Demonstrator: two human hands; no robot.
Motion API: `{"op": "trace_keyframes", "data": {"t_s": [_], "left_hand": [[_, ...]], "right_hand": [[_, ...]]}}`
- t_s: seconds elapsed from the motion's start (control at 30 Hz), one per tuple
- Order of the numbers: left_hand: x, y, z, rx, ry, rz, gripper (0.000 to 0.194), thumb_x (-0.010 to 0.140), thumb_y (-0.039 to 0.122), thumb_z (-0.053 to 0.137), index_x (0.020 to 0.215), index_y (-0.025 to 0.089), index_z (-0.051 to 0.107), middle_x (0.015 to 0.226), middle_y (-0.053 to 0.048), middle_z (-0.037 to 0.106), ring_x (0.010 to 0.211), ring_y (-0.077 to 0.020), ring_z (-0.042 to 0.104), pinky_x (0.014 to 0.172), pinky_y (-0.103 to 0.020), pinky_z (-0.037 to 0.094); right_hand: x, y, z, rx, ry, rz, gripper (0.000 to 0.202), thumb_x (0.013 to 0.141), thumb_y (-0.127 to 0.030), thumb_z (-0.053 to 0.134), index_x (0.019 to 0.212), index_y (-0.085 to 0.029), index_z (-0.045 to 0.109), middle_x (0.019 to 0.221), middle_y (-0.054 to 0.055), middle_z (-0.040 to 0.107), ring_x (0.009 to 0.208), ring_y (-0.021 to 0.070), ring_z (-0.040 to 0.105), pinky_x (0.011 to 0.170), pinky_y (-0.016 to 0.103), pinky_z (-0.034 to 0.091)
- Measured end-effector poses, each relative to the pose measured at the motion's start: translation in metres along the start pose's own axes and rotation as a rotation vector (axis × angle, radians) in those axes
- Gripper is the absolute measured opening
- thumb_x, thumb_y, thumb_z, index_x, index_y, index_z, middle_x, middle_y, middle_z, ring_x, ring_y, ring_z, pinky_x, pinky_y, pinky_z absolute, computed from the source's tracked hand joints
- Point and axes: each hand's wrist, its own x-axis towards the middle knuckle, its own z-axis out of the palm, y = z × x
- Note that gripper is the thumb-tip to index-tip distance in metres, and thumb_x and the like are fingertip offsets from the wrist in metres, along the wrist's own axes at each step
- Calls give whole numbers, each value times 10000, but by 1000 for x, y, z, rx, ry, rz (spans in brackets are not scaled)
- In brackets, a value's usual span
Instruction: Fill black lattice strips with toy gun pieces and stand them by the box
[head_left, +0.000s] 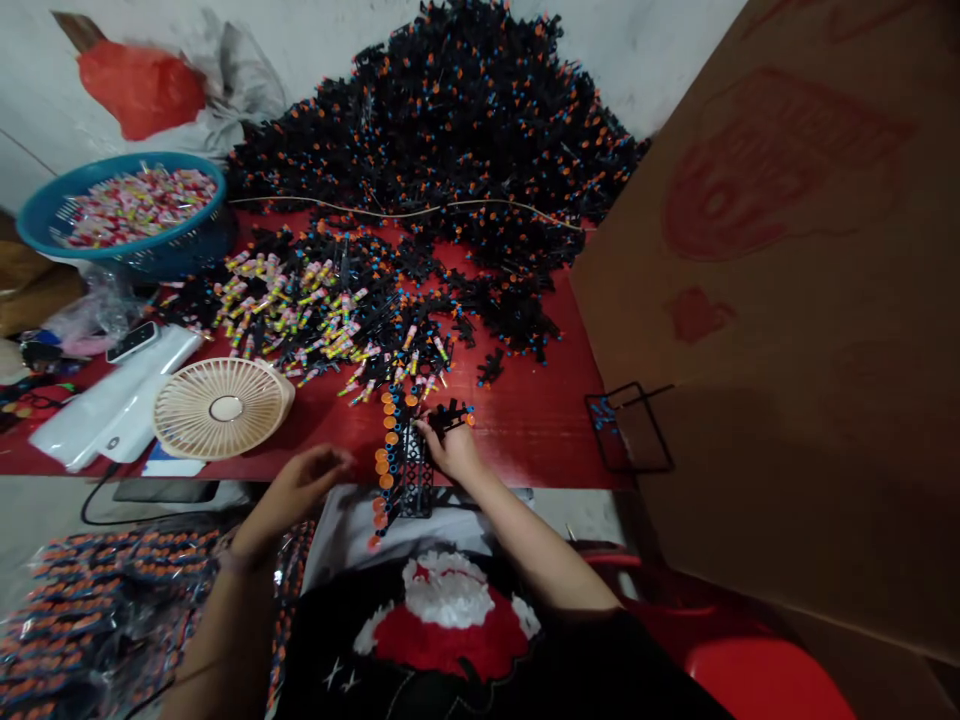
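My right hand (pixel 455 452) is closed on a small black toy gun (pixel 448 415) with an orange and blue tip, just above the table's front edge. Right beside that hand, a black lattice rack (pixel 417 470) extends over the edge towards my lap. Along its left side runs a row of orange discs (pixel 385 455) with blue bits and black parts. My left hand (pixel 306 482) hovers left of the row, fingers loosely stretched to the right, with nothing visible in them. Beyond the rack lie many small pink-and-yellow labelled tubes (pixel 322 310) among black toy guns.
A huge heap of black toy guns (pixel 450 110) rises against the wall. At the left are a blue basket (pixel 199 230) of small packets, a phone (pixel 133 342) and a round cream fan (pixel 225 408). A large cardboard box (pixel 780 330) borders the right; bagged goods (pixel 112 610) lie below left.
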Motion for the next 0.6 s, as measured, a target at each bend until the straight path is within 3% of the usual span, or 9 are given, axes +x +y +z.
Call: {"op": "trace_keyframes", "data": {"t_s": [0.03, 0.1, 0.2, 0.3, 0.5, 0.6], "left_hand": [[15, -13, 8, -18, 133, 27, 322, 963, 494, 774, 1106, 205, 781, 1093, -97, 829, 999, -238, 796, 935, -385, 667], [42, -30, 26, -46, 234, 82, 466, 923, 544, 801, 1225, 195, 740, 1241, -132, 795, 1136, -266, 771, 1054, -446, 635], [68, -36, 52, -106, 133, 143, 602, 925, 587, 790, 1361, 182, 699, 1379, -172, 752, 1267, -319, 730, 1113, -476, 602], [76, -35, 68, -108, 66, 214, 628, 920, 610, 780, 1378, 188, 709, 1384, -167, 751, 1307, -348, 706, 1157, -485, 571], [76, -41, 72, 124, 59, 309, 523, 1015, 583, 646, 1346, 189, 741, 1349, -159, 768, 1302, -338, 700, 1179, -505, 536], [78, -40, 74, 178, 45, 338, 486, 1056, 539, 600, 1382, 202, 729, 1381, -159, 757, 1320, -336, 694, 1189, -506, 528]], "right_hand": [[1, -1, -1, -28, -26, -4, 208, 1102, -360, 595, 1096, -214, 743, 1063, 128, 815, 997, 274, 777, 942, 376, 623], [3, -4, -5, -93, -89, -8, 202, 1109, -325, 583, 1125, -197, 739, 1074, 143, 810, 1003, 277, 778, 934, 371, 621], [4, -10, -10, -198, -168, 12, 175, 1096, -271, 598, 1157, -188, 740, 1098, 154, 806, 1013, 276, 777, 921, 352, 610], [5, -14, -16, -239, -187, 48, 151, 1078, -255, 623, 1142, -193, 745, 1077, 147, 802, 978, 270, 771, 898, 342, 599], [2, -12, -24, -155, -66, 68, 170, 1079, -325, 612, 1045, -231, 749, 1035, 126, 792, 983, 290, 740, 938, 399, 599], [-1, -10, -20, -142, -68, 130, 117, 1035, -303, 655, 1044, -241, 753, 1019, 122, 793, 964, 292, 740, 891, 386, 603]]}}
